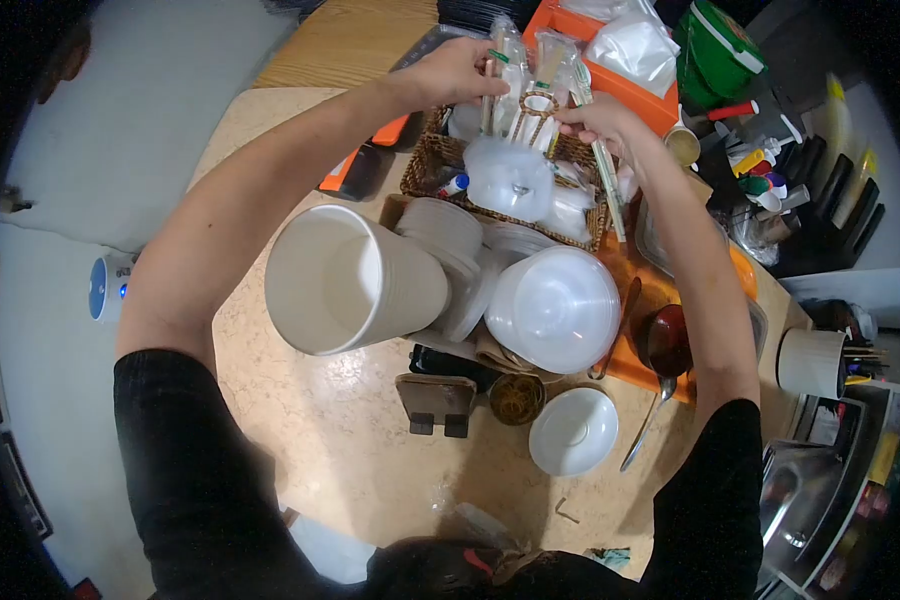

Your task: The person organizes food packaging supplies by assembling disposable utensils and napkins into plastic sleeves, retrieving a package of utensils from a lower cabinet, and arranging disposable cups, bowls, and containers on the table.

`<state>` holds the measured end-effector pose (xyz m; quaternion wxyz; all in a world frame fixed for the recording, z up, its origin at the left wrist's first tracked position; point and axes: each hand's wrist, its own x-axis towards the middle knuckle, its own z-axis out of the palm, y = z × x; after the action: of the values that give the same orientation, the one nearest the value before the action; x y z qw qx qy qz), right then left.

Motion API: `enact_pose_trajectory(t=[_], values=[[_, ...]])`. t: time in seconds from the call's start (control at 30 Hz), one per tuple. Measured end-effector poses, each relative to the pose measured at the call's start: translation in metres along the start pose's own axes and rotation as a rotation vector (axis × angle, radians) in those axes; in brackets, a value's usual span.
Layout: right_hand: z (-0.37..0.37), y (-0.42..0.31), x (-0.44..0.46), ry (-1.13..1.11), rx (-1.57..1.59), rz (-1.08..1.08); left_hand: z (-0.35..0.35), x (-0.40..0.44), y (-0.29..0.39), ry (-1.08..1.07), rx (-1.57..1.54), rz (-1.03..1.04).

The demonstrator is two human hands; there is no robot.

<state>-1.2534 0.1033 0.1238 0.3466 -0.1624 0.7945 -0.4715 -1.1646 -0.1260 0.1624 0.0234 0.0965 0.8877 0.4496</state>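
And here's the black left sleeve [185, 450], a short one, matte and plain, finishing in a neat hem near the elbow! Across to the right sleeve [715, 475], and it's a match: same deep black, same soft cloth, same short cut with a rounded edge. Both forearms are bare, right down to the bare left hand [457, 76] and the bare right hand [610, 120]. Down at the bottom, a dark top [420, 572] with a slanting red patch [478, 562], possibly a print, though it's too dim there to be certain.
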Motion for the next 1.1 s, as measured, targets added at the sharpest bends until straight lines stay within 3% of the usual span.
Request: enact_pose_trajectory(t=[0.1,0.2,0.27,0.3,0.4,0.47,0.53,0.6,0.67,0.73,0.8,0.87,0.93,0.97,1.03,1.1], values=[[-0.002,0.002,-0.009,0.061,0.041,0.026,0.003,0.002,-0.007,-0.016,0.009,0.007],[-0.004,0.001,-0.015,-0.003,0.053,-0.014,0.015,0.007,-0.016,-0.113,0.07,-0.123],[-0.002,-0.008,-0.023,-0.124,-0.045,-0.026,0.028,0.002,-0.01,0.205,0.129,-0.036],[0.002,-0.011,-0.026,-0.069,-0.088,-0.027,0.026,0.001,0.001,0.184,0.122,-0.161],[0.007,-0.014,-0.025,-0.035,-0.058,-0.034,0.023,0.017,-0.038,0.255,0.031,-0.081],[0.012,-0.009,-0.015,0.017,-0.048,-0.047,0.018,0.008,-0.017,0.187,-0.041,-0.11],[0.02,-0.01,-0.011,0.228,-0.185,0.001,0.013,0.005,-0.006,0.011,-0.159,-0.159],[0.016,-0.01,-0.016,0.206,-0.119,-0.054,0.007,-0.002,0.006,-0.019,-0.143,-0.171],[0.01,-0.025,-0.043,0.02,-0.134,-0.128,0.002,-0.011,0.005,-0.037,-0.131,-0.19],[0.001,-0.02,-0.046,0.006,-0.18,-0.06,0.0,-0.015,0.0,0.04,-0.136,-0.102],[-0.014,-0.002,-0.05,0.028,0.224,-0.063,-0.01,-0.024,0.02,0.072,-0.062,-0.089],[-0.028,-0.011,-0.068,0.061,0.338,-0.038,-0.03,-0.04,0.054,0.103,0.02,-0.086],[-0.038,-0.032,-0.095,0.061,0.317,-0.056,-0.058,-0.052,0.099,0.094,0.377,-0.099],[-0.036,-0.046,-0.115,0.125,0.308,-0.156,-0.069,-0.051,0.111,0.094,0.384,-0.091],[-0.033,-0.073,-0.151,0.179,0.215,-0.387,-0.088,-0.047,0.143,0.132,0.172,0.125],[-0.017,-0.106,-0.191,0.113,0.305,-0.485,-0.075,-0.063,0.216,0.057,0.07,0.077]])
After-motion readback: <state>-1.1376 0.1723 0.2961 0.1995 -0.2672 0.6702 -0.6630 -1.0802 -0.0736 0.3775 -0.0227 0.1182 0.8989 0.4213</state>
